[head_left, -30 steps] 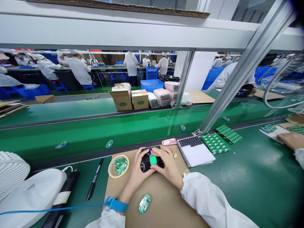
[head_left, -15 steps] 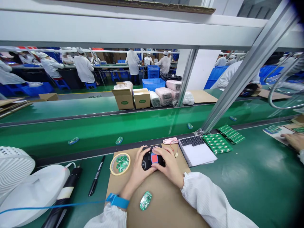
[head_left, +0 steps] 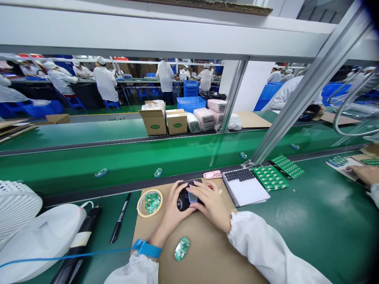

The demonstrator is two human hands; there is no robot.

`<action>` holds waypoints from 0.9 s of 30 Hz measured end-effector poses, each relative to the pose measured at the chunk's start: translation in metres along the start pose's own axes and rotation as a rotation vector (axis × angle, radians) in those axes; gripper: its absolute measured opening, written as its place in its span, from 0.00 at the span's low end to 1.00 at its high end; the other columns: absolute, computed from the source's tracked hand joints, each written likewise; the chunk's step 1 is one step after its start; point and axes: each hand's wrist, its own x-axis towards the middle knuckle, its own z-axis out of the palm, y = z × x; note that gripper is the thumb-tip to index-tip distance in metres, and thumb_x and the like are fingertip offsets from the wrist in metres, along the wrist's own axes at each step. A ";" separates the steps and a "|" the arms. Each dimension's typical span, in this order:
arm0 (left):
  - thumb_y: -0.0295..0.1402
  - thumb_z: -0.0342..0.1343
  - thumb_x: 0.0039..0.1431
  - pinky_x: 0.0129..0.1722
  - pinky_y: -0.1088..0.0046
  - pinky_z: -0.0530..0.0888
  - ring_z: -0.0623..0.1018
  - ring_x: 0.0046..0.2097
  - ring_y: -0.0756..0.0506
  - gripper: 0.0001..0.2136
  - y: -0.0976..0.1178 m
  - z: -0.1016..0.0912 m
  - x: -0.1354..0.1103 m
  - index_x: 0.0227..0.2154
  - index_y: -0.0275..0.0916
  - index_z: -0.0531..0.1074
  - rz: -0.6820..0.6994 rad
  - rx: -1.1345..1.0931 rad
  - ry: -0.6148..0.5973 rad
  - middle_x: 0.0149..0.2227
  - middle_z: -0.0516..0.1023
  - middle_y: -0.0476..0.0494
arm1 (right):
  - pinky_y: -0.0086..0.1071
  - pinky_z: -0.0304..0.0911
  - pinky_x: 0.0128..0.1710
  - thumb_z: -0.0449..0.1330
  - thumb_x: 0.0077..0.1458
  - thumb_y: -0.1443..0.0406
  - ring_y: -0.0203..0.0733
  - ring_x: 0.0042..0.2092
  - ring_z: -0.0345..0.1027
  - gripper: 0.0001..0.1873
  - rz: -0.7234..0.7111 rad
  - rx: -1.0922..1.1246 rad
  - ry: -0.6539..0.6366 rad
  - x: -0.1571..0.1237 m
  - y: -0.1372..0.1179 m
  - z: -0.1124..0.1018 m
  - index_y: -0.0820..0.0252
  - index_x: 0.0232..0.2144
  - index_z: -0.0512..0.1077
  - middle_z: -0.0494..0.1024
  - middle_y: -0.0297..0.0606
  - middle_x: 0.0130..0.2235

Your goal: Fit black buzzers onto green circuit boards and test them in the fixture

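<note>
A small black device (head_left: 186,199) with a little screen lies on a brown cardboard mat (head_left: 204,252) in front of me. My left hand (head_left: 170,211) is curled round its left side. My right hand (head_left: 211,203) is wrapped over its right side, fingers pressing on top. The screen now looks pale grey. A small green circuit board (head_left: 181,248) lies on the mat just below my hands. A roll of tape (head_left: 150,203) with green boards inside sits to the left. A blue wrist strap (head_left: 147,248) is on my left wrist.
A black pen (head_left: 119,223) and a white fan (head_left: 26,228) lie at left. A notepad with black buttons (head_left: 244,187) and green board panels (head_left: 271,177) sit at right. Small boards ride the green conveyor (head_left: 118,161). Another person's hand (head_left: 363,173) is at far right. Boxes (head_left: 164,122) stand behind.
The device's screen went from green to red to pale grey. Both hands stayed on the device. The small boards on the conveyor drifted to the right.
</note>
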 end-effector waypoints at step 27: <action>0.32 0.67 0.49 0.62 0.45 0.59 0.60 0.65 0.32 0.36 -0.004 -0.001 -0.004 0.60 0.49 0.59 -0.055 0.039 -0.010 0.65 0.56 0.36 | 0.45 0.68 0.48 0.59 0.62 0.59 0.44 0.48 0.70 0.17 0.240 -0.052 -0.626 0.161 0.064 0.064 0.61 0.50 0.70 0.73 0.41 0.50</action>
